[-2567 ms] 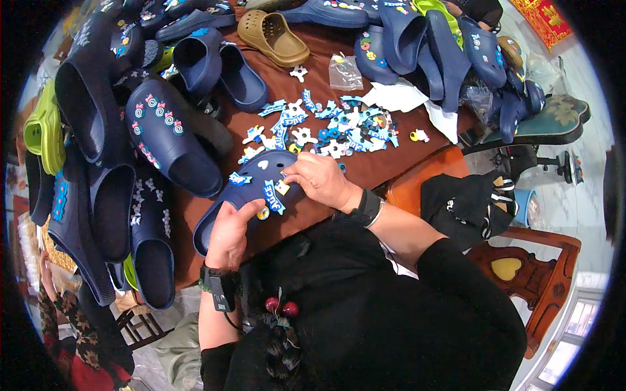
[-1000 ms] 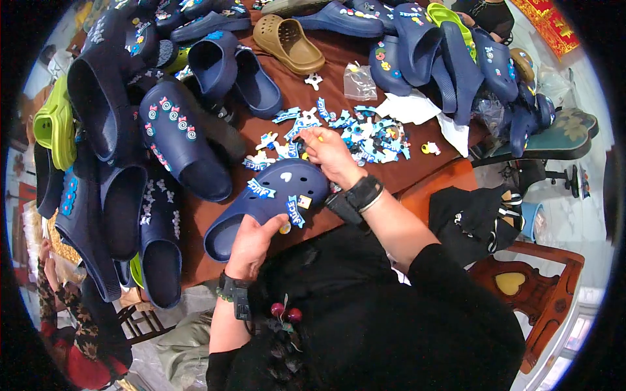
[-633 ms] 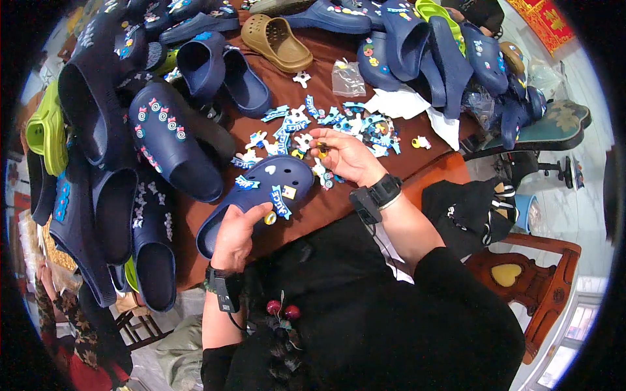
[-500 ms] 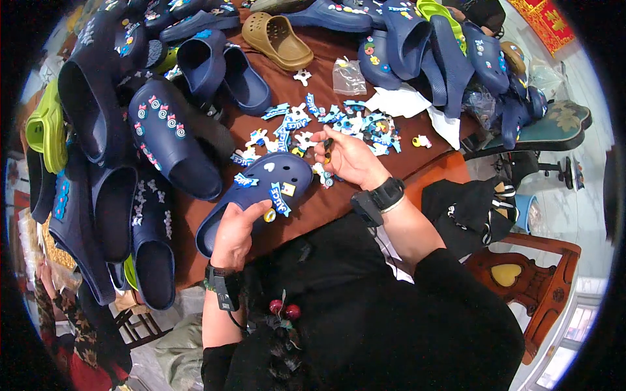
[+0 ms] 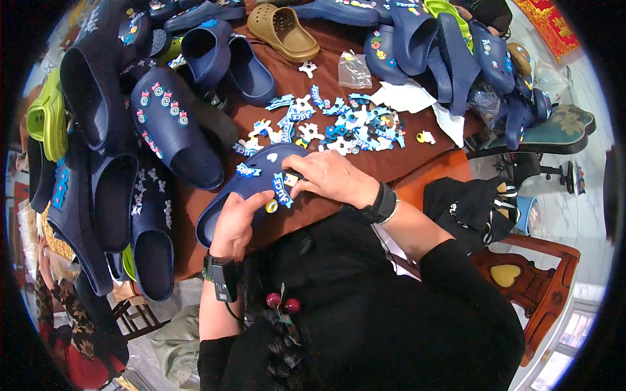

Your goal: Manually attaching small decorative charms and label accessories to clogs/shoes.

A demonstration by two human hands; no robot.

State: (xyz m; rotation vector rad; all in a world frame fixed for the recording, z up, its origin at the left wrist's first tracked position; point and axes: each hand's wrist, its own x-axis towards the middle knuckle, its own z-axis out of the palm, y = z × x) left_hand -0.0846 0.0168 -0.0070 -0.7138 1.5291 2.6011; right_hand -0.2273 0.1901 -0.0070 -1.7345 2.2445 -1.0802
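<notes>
A navy clog (image 5: 229, 190) lies tilted at the table's near edge, its toe pointing away from me. My left hand (image 5: 233, 225) grips its side, the thumb beside a blue banner-shaped charm (image 5: 282, 189). Another blue charm (image 5: 248, 170) and a white heart charm (image 5: 272, 158) sit on the upper. Over the toe's right side, my right hand (image 5: 332, 177) is closed in a pinch, pressing a small dark shoe charm that its fingers mostly hide. Just beyond the toe lies a loose pile of blue and white charms (image 5: 366, 127).
Many decorated navy clogs (image 5: 175, 124) crowd the left and far sides of the brown-covered table (image 5: 313, 225). A tan clog (image 5: 280, 32), a clear plastic bag (image 5: 355, 70) and white paper (image 5: 405, 98) lie farther back. A wooden chair (image 5: 548, 274) stands at right; another person's arm (image 5: 65, 300) shows at lower left.
My right hand has come down and left from above the charm pile onto the clog's toe, bringing the small dark charm. My left hand keeps its grip on the clog.
</notes>
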